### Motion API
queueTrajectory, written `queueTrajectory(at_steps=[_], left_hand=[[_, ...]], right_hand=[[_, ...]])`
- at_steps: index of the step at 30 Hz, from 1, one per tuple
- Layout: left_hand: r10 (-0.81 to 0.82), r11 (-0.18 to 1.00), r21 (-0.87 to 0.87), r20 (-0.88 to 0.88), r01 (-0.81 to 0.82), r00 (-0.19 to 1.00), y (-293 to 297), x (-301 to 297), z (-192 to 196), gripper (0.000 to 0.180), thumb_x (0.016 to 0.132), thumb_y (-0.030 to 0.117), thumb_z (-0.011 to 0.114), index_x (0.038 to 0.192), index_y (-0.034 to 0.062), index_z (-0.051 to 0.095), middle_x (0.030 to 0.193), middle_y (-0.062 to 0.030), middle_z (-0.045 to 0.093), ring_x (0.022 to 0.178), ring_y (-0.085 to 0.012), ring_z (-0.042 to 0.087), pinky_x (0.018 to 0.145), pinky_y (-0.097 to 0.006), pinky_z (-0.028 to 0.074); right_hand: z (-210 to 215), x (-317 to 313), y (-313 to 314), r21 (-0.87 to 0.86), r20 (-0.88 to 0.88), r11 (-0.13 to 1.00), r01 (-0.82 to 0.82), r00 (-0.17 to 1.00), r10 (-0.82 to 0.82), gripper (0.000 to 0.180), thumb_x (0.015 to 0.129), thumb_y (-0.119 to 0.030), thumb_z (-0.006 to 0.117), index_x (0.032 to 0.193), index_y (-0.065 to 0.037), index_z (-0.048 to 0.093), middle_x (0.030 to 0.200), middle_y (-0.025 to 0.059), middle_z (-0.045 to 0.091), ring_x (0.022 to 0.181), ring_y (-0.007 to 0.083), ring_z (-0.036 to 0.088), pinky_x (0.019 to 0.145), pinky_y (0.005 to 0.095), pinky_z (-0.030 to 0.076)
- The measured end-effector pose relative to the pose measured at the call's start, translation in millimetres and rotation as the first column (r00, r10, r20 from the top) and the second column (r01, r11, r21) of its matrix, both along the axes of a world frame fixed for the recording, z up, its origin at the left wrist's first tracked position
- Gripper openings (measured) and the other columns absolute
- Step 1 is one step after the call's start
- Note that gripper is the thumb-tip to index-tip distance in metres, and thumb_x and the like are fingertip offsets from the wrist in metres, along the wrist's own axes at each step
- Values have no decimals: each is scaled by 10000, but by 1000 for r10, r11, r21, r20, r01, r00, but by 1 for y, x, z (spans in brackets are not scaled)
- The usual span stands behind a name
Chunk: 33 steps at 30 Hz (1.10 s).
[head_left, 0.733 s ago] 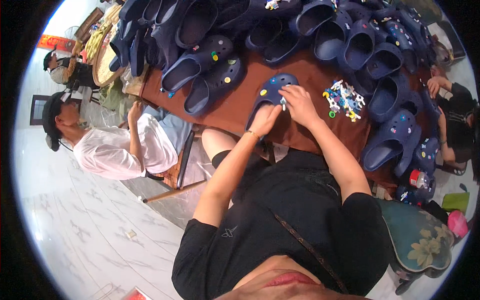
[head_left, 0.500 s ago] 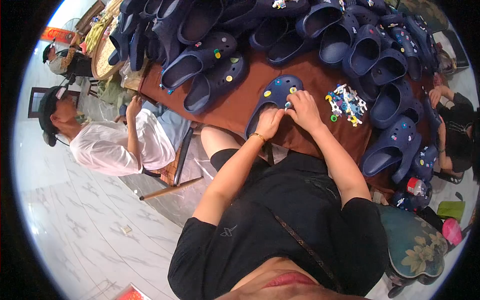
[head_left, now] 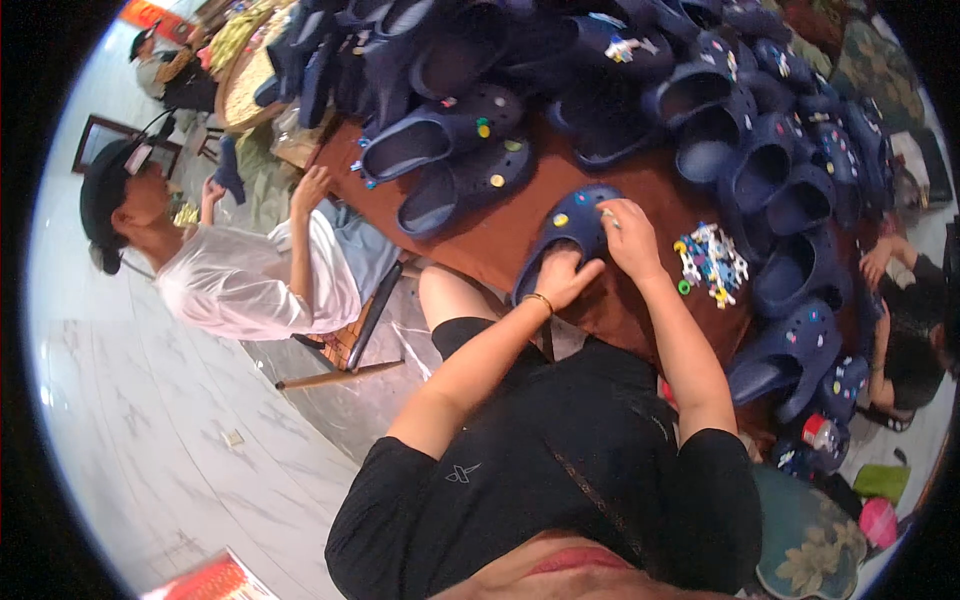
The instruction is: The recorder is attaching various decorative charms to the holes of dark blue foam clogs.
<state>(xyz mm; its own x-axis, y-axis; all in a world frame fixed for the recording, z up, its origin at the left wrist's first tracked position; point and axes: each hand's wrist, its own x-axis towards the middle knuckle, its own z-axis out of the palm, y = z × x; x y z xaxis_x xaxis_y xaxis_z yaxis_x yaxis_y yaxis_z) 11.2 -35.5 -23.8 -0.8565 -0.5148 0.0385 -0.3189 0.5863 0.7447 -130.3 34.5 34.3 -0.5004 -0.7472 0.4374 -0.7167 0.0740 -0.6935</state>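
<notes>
right hand (head_left: 632, 242) has come away from left hand (head_left: 566, 278), up to navy clog (head_left: 572, 212); fingers pinch small pale charm (head_left: 612, 222). left fingers hidden inside clog, grip unclear. clog over brown cloth (head_left: 660, 195). looks like charm-fitting; next calls for lining up, pressing.

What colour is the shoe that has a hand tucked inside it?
The shoe is dark navy blue; the head view shows it best.

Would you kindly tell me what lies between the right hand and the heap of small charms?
In the head view, a strip of brown cloth lies between the right hand and the heap of small charms.
</notes>
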Motion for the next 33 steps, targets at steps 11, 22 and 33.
queueTrajectory(at_steps=[11, 22, 33], left_hand=[[-258, 964, 12, -198, 266, 946, 0, 9, 16, 388, 775, 371, 593, 703, -10, 577, 722, -214, 558, 694, -368, 531, 635, -431, 415], [-398, 916, 52, -15, 399, 917, -2, 11, 24, 379, 767, 367, 592, 724, -9, 577, 751, -197, 563, 732, -347, 532, 660, -425, 411], [-347, 936, 13, -143, 352, 927, -3, 7, 11, 442, 808, 392, 574, 649, -15, 501, 683, -191, 508, 671, -331, 504, 621, -410, 386]], right_hand=[[26, 1, -54, 897, -19, 358, -261, 784, 621, 223, 748, -49, 500, 931, -15, 622, 1044, 257, 546, 983, 383, 528, 850, 442, 428], [18, -9, -29, 713, 172, 572, -406, 892, 419, 188, 805, -145, 545, 929, -6, 516, 965, 228, 517, 924, 396, 510, 819, 420, 413], [-17, -20, 12, 156, 378, 988, 22, 922, -80, 167, 739, -35, 501, 900, -16, 542, 738, 140, 570, 682, 196, 561, 634, 313, 451]])
